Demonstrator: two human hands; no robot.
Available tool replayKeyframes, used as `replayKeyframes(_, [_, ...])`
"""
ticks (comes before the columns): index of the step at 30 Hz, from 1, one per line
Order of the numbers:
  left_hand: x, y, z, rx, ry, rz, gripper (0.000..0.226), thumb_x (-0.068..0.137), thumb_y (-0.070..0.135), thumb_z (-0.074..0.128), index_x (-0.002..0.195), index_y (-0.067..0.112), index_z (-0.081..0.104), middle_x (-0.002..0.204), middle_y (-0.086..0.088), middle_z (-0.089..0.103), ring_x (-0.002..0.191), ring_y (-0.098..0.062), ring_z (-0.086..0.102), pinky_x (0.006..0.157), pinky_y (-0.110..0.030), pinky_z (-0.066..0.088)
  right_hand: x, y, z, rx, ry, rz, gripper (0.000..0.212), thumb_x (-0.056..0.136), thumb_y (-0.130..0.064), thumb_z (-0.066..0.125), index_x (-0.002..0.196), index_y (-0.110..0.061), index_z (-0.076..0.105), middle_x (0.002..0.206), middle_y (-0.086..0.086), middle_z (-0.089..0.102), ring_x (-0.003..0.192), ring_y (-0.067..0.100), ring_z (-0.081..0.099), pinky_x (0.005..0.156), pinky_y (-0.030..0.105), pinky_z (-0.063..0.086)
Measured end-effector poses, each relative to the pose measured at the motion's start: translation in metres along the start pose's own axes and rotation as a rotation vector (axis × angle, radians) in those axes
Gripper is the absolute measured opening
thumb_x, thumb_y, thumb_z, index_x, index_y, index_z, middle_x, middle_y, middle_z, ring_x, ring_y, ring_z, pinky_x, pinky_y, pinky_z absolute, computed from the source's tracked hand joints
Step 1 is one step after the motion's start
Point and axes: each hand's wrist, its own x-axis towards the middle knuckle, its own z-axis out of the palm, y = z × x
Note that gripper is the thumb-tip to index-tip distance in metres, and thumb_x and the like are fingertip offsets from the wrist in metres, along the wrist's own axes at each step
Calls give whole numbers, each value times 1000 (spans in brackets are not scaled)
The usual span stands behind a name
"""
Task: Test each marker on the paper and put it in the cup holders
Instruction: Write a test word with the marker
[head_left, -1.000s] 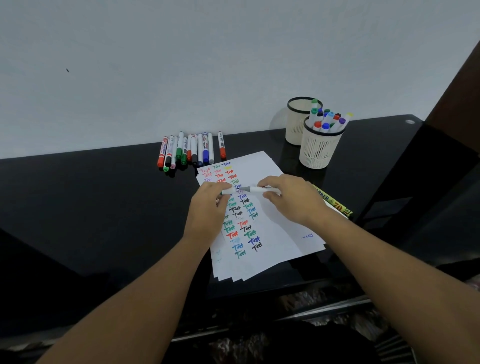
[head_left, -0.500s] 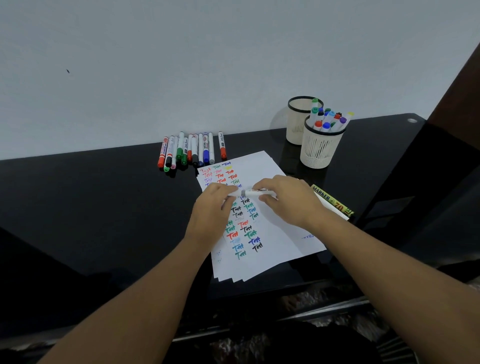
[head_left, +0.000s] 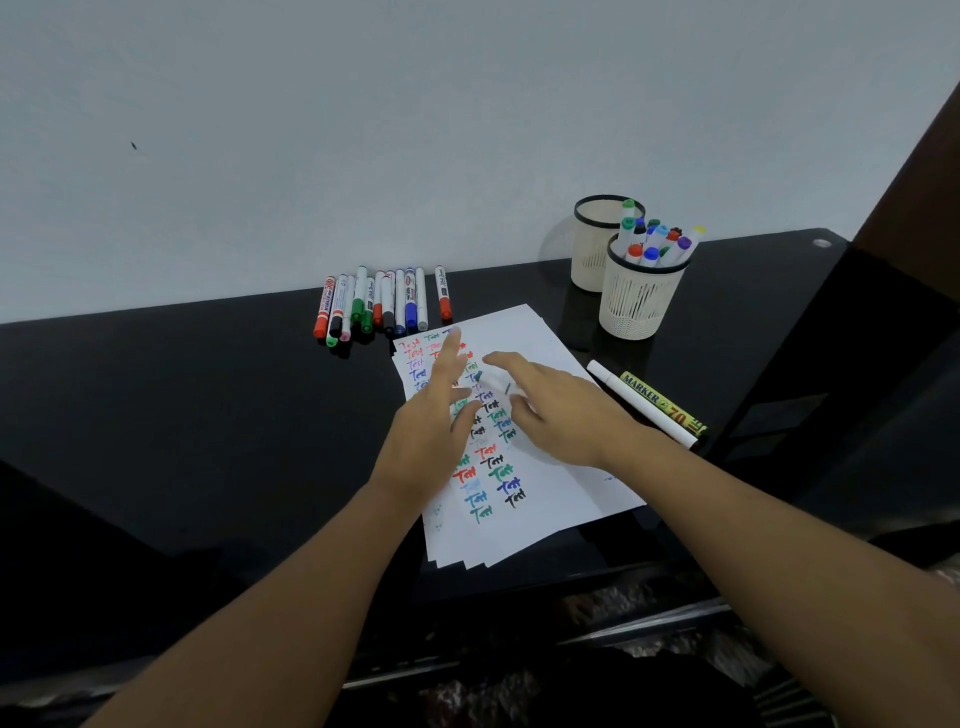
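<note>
A stack of white paper (head_left: 550, 499) covered with coloured "Test" words lies on the black table (head_left: 156, 415). My right hand (head_left: 566, 410) pinches a white marker (head_left: 493, 384) between thumb and fingers just above the sheet; the marker is blurred. My left hand (head_left: 431, 426) hovers over the paper's left side with straight fingers and holds nothing. Several markers (head_left: 384, 306) lie in a row beyond the paper. The near cup holder (head_left: 636, 312) holds several markers. No marker shows inside the far cup holder (head_left: 589, 260) behind it.
A white marker (head_left: 641, 402) and a yellow-green marker (head_left: 667, 405) lie side by side right of the paper. A pale wall rises behind the table. The table's front edge runs below my forearms.
My left hand has let go of the marker's end and spread its fingers, reaching forward. The right hand keeps the marker, which now looks capped.
</note>
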Motion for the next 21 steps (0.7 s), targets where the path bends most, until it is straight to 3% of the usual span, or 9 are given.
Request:
replayKeyframes(2, [3,-6,1,73,86,0,83,96,36,67,158,42,13,134,22,52,114,3,56,90,-15,46,0,2,0,44,15,43,53,109,-28,34,154,-52,19,117,5,62,98,20,61,89,47,53])
replayKeyframes(3, [4,-12,3,161,136,21,76,94,41,68,157,32,27,132,19,55,115,-1,56,97,-21,44,0,3,-1,48,21,58,54,108,-28,33,153,-55,21,110,4,61,96,20,60,89,46,52])
replayKeyframes(5, [6,-22,8,348,174,46,61,92,51,66,145,23,53,140,5,59,128,-16,53,110,-38,34,0,6,-1,66,40,85,51,107,-27,34,149,-54,28,101,5,61,92,20,59,87,46,52])
replayKeyframes(7, [8,-26,10,420,140,-8,55,92,57,62,134,24,65,142,-3,59,134,-22,48,115,-45,29,-1,6,-3,101,60,101,45,104,-23,39,142,-47,37,88,6,63,82,20,60,80,46,53])
replayKeyframes(10, [9,-24,11,436,99,-48,55,93,61,57,134,26,65,144,-4,57,136,-22,44,117,-48,27,-5,4,-5,99,58,106,41,101,-24,46,135,-45,39,72,5,60,71,20,60,71,44,54])
replayKeyframes(12, [9,-24,10,437,87,-56,56,93,63,55,135,27,64,145,-4,55,137,-22,42,118,-48,26,-6,3,-5,114,83,116,42,100,-24,47,135,-44,39,73,6,61,72,19,60,71,44,54])
replayKeyframes(17, [10,-23,8,461,43,-91,60,93,67,50,139,30,60,150,-1,51,140,-20,39,120,-46,23,0,12,-14,149,142,183,57,107,-18,43,157,-37,25,107,10,65,89,23,64,81,47,55])
replayKeyframes(19, [10,-23,7,453,39,-101,61,93,68,50,140,30,59,151,0,50,141,-20,37,120,-45,21,-1,23,-23,111,220,229,47,106,-22,49,150,-26,32,109,10,68,90,28,67,81,49,57])
replayKeyframes(21, [10,-23,7,448,33,-111,61,93,69,49,140,31,58,151,1,49,141,-19,37,120,-45,20,-4,36,-35,74,331,274,27,104,-26,55,130,-21,48,108,6,70,90,26,67,80,51,58])
